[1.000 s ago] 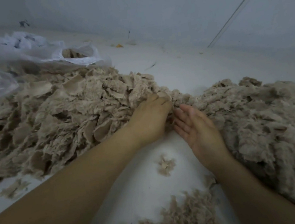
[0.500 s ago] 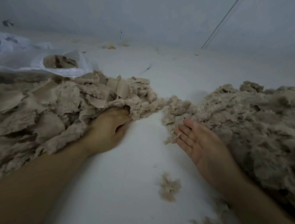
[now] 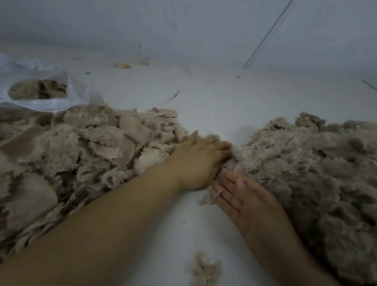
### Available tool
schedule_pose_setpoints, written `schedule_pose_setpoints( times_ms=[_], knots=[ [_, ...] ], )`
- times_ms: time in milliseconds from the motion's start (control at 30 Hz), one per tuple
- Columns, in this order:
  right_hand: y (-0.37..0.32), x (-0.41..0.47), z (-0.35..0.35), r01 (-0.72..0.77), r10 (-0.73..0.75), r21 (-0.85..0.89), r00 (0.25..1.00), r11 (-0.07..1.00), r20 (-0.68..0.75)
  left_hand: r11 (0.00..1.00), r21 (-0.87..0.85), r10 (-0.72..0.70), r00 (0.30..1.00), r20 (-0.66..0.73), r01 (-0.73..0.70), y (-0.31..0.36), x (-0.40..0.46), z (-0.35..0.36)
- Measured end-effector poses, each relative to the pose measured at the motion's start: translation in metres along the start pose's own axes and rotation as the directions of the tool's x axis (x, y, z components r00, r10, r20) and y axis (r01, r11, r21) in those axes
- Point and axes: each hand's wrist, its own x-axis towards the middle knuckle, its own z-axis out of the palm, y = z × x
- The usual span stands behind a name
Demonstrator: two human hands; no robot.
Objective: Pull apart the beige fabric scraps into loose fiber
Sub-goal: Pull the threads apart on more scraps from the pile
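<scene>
Between 2 heaps: left hand [image 3: 199, 163] fingers curled on scraps [image 3: 224, 169]; right hand [image 3: 244, 197] flat, fingers straight.

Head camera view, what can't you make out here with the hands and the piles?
- Left hand fingertips: buried in fiber, so its grip is unclear.
- Scrap pile: cut off by the left edge.
- Loose fiber pile: runs past the right edge.
- Plastic bag contents: mostly hidden by its walls.

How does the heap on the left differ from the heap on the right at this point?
The left heap holds flat, smooth-faced scraps with clear edges; the right heap is shredded, fluffy fiber with no flat pieces. The left heap runs up against the plastic bag; the right heap lies away from it. Both are beige and lie on the white surface.
</scene>
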Motion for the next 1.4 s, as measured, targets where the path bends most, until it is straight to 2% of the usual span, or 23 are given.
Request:
schedule_pose_setpoints(
  times_ms=[67, 200, 300, 500, 633, 733, 833, 933, 1033, 1133, 1233, 1333, 1400],
  knots=[
    [0.0, 0.0, -0.001, -0.009, 0.009, 0.003, 1.0, 1.0, -0.006, 0.998, -0.062, -0.006, 1.0, 0.006, 0.007, -0.004, -0.005, 0.003],
    [-0.001, -0.001, -0.001, -0.019, 0.018, -0.007, 1.0, 1.0, -0.022, 0.99, -0.143, 0.003, 0.995, -0.097, -0.017, -0.015, -0.053, 0.008],
    [-0.002, -0.001, 0.001, -0.016, 0.015, -0.017, 0.999, 1.0, -0.031, 0.99, -0.136, 0.01, 0.98, -0.201, -0.038, -0.024, -0.105, 0.0],
    [-0.002, -0.002, 0.002, -0.008, 0.006, -0.057, 0.999, 0.998, -0.038, 0.997, -0.063, 0.03, 0.949, -0.315, -0.052, -0.043, -0.167, -0.021],
    [0.0, -0.001, 0.005, 0.013, -0.017, -0.078, 0.999, 0.997, -0.05, 0.986, 0.096, 0.162, 0.916, -0.368, -0.136, -0.037, -0.173, -0.027],
    [0.001, -0.002, 0.006, 0.029, -0.033, -0.091, 0.998, 0.995, -0.049, 0.956, 0.265, 0.232, 0.877, -0.42, -0.126, -0.023, -0.166, -0.033],
    [0.001, -0.001, 0.006, 0.037, -0.042, -0.091, 0.998, 0.995, -0.053, 0.948, 0.286, 0.268, 0.837, -0.477, -0.141, 0.001, -0.153, -0.039],
    [0.0, -0.001, 0.005, 0.061, -0.063, -0.069, 0.997, 0.996, -0.035, 0.953, 0.282, 0.228, 0.88, -0.417, -0.114, 0.029, -0.128, -0.037],
    [-0.004, -0.004, 0.004, 0.113, -0.113, -0.036, 0.994, 0.993, -0.005, 0.972, 0.218, -0.023, 0.963, -0.27, 0.084, 0.051, -0.097, -0.03],
    [-0.007, -0.005, 0.005, 0.102, -0.102, -0.004, 0.995, 0.995, 0.012, 0.966, 0.171, -0.169, 0.973, -0.158, 0.195, 0.065, -0.073, -0.019],
    [-0.008, -0.005, 0.006, 0.075, -0.075, -0.021, 0.997, 0.997, 0.027, 0.961, 0.171, -0.197, 0.973, -0.122, 0.216, 0.075, -0.068, -0.019],
    [-0.008, -0.002, 0.005, 0.04, -0.04, -0.03, 0.999, 0.999, 0.006, 0.977, 0.165, -0.105, 0.978, -0.181, 0.136, 0.088, -0.081, -0.022],
    [-0.006, -0.001, 0.004, 0.036, -0.037, -0.034, 0.999, 0.999, -0.005, 0.983, 0.126, -0.116, 0.983, -0.141, 0.134, 0.092, -0.093, -0.023]
  ],
)
